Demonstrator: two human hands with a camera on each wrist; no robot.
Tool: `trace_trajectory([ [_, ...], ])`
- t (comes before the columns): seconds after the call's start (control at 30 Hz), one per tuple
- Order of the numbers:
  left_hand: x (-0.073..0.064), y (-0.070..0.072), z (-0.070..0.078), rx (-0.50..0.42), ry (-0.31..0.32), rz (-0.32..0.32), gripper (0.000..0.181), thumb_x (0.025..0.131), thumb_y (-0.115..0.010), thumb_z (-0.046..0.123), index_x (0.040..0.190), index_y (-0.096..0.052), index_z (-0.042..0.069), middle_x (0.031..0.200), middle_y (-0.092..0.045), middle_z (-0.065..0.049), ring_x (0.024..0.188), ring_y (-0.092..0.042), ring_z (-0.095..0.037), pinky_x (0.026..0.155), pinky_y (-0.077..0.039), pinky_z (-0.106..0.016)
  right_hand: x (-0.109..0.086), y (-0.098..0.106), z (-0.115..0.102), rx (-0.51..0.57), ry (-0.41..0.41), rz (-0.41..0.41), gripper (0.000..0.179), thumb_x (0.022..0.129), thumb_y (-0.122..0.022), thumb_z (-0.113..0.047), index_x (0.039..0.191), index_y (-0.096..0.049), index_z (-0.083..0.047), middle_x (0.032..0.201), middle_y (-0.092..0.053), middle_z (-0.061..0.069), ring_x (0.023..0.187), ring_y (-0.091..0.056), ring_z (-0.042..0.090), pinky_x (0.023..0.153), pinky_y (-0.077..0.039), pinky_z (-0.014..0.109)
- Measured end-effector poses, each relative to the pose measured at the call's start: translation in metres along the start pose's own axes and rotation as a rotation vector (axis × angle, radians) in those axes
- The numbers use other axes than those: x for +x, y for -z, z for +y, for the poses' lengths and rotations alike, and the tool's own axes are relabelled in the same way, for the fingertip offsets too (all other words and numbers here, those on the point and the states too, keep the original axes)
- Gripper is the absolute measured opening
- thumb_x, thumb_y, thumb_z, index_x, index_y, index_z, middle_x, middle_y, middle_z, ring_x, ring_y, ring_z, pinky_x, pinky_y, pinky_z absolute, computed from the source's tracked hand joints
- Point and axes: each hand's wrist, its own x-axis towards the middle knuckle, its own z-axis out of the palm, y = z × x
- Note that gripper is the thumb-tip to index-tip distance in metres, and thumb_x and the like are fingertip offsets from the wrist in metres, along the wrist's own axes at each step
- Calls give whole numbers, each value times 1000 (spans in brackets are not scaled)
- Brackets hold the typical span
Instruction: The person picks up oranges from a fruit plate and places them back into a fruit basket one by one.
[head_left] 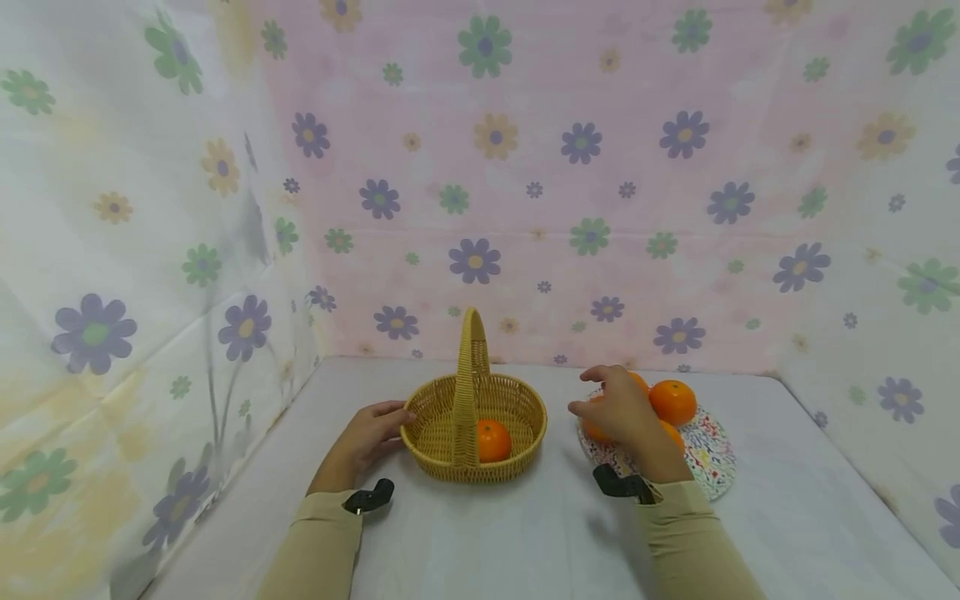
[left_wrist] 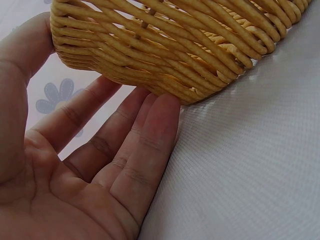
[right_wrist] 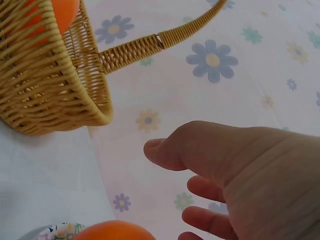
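Note:
A woven basket [head_left: 442, 475] with a tall arched handle stands on the table, one orange [head_left: 494, 442] inside it. My left hand [head_left: 369, 437] holds the basket at its left end. In the left wrist view, the thumb reaches over the rim while the fingers [left_wrist: 145, 145] lie along the outer wall. Over the colourful speckled plate [head_left: 716, 454] at right is my right hand [head_left: 626, 412], fingers spread and loosely bent, holding nothing. Several oranges [head_left: 672, 402] sit on that plate, partly hidden by this hand. One orange [right_wrist: 115, 231] shows below the fingers in the right wrist view.
A white cloth [head_left: 480, 542] covers the table. Flower-printed sheets hang as a back wall [head_left: 525, 192] and as side walls at left and right. The basket's handle [head_left: 467, 375] rises high between the hands.

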Motion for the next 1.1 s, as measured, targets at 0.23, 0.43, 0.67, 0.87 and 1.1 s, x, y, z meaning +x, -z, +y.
trace_trajectory([
  [0.23,-2,0,0,2,-5,1,58,89,-78,32,139,-63,6,139,-65,-14,117,-68,-26,97,-60,-39,2,4,9,-35,4,8,55,84,-84,-33,131,-66,-10,134,-62,18,118,-58,36,108,-49,58],
  [0.43,-4,-1,0,13,-1,15,57,90,-78,33,138,-63,6,138,-65,-15,116,-69,-26,97,-60,-40,1,7,20,-25,-17,-32,54,85,-82,-33,130,-65,-9,131,-64,17,115,-59,33,105,-52,56],
  [0.67,-2,-1,1,8,-14,5,58,90,-78,33,139,-63,7,138,-66,-13,113,-70,-23,98,-60,-40,-1,14,28,-23,-48,-52,57,84,-83,-30,132,-63,-6,131,-66,15,115,-61,33,105,-51,58],
  [0.87,-4,-2,2,-6,-21,-2,58,89,-79,32,138,-64,6,138,-65,-13,112,-69,-22,99,-59,-39,-2,14,31,-40,-85,-84,65,80,-87,-30,134,-60,-5,130,-66,15,114,-60,33,106,-50,57],
  [1.1,-2,-2,0,-3,-5,16,57,88,-80,33,137,-65,9,137,-66,-11,115,-68,-24,100,-59,-39,-4,15,31,-38,-117,-105,72,77,-91,-31,136,-58,-7,133,-64,15,117,-59,32,108,-49,57],
])
